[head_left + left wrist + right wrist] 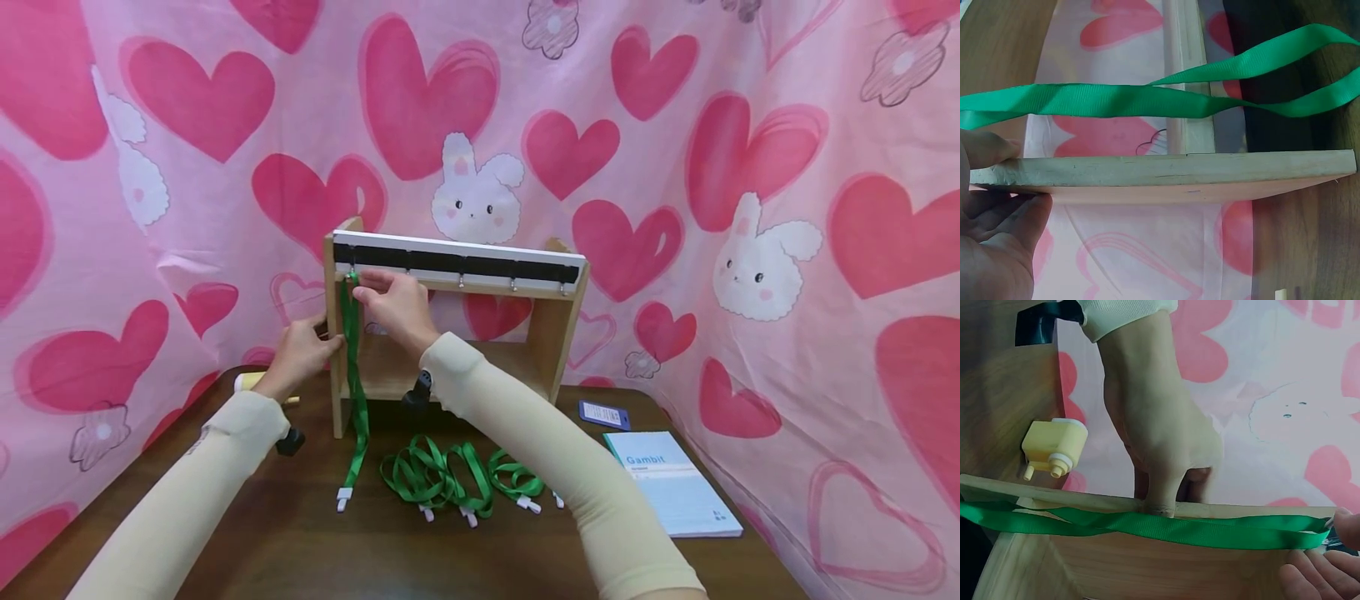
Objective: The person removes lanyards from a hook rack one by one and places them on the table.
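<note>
A small wooden rack [558, 350] stands on the table, with a row of metal hooks along its white-and-black top strip [465, 262]. My left hand [300, 354] grips the rack's left side panel [1166, 172], its thumb and fingers on opposite faces. From the leftmost hook area hangs a green lanyard [354, 375], its white clip [344, 497] dangling low. At the lanyard's top, my right hand [401, 308] pinches the loop beside the hook; in the right wrist view the fingertips [1310, 572] partly cover this spot.
Several coiled green lanyards [416, 475] with white clips lie on the table before the rack. At right are a white Gambit notebook [675, 492] and a blue card holder [604, 414]. A yellow object [1054, 447] sits left of the rack. A pink heart-print cloth [555, 75] hangs behind.
</note>
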### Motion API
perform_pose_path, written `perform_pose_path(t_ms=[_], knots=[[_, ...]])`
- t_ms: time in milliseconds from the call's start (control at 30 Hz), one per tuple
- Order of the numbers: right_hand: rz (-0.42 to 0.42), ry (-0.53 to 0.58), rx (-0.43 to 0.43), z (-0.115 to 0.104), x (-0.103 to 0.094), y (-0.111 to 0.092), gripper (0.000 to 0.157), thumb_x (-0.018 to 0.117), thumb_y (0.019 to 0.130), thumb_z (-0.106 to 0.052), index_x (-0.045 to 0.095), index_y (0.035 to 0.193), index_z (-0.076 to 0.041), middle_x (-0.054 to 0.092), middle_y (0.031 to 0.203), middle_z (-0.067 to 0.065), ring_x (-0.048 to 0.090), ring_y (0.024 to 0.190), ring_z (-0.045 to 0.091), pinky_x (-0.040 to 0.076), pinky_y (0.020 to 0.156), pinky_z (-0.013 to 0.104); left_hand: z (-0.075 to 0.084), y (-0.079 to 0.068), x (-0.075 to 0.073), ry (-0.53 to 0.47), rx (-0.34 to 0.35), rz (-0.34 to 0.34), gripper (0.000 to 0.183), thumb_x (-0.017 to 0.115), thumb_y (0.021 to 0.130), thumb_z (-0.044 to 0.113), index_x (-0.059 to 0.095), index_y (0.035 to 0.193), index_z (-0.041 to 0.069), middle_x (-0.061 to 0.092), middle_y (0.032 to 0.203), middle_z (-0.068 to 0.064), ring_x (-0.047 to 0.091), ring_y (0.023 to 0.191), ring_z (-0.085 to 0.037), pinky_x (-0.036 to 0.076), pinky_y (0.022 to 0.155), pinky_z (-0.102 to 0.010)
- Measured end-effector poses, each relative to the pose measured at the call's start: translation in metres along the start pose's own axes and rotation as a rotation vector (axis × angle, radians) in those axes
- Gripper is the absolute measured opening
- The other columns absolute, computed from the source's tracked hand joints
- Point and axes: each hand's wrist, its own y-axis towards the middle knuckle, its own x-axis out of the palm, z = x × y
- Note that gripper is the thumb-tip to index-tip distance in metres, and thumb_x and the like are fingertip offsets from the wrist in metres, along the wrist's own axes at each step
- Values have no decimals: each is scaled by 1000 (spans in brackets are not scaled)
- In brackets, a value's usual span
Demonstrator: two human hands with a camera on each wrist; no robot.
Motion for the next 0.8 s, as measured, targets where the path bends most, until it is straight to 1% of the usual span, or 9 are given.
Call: perform_pose_path(t_ms=[100,233,333,500,667,800], knots=[[9,3,23,1,4,1,31,72,95,-30,74,125,-24,78,113,-7,74,101,6,60,93,25,0,0,0,10,-25,-7,63,63,99,16,37,155,0,52,147,-30,65,119,-46,58,90,-53],[29,9,59,0,12,3,30,74,93,-31,75,121,-24,80,106,-7,74,95,5,61,89,24,1,1,1,11,-46,-7,62,63,99,15,38,154,1,53,146,-30,64,121,-45,58,91,-53],[63,15,93,-2,17,5,27,76,91,-35,78,115,-24,80,100,-9,71,92,3,59,85,23,2,1,1,3,-45,-7,61,63,99,13,39,154,1,55,144,-30,65,120,-44,59,90,-53],[94,56,151,-4,24,10,23,77,90,-38,81,107,-23,78,95,-11,66,88,5,58,77,25,2,2,0,5,-43,-14,60,61,99,11,39,154,0,56,143,-30,65,120,-43,59,90,-52],[119,68,182,-5,27,13,20,74,92,-36,80,106,-23,76,89,-10,65,82,6,58,73,25,3,3,-1,-2,-52,-21,61,62,100,11,38,155,2,55,145,-29,64,120,-45,59,89,-52],[146,138,214,-5,28,12,15,73,93,-32,81,101,-22,76,83,-9,66,78,5,55,65,24,3,2,0,-8,-50,-21,60,62,99,11,39,153,-1,54,145,-31,63,123,-47,58,90,-54]])
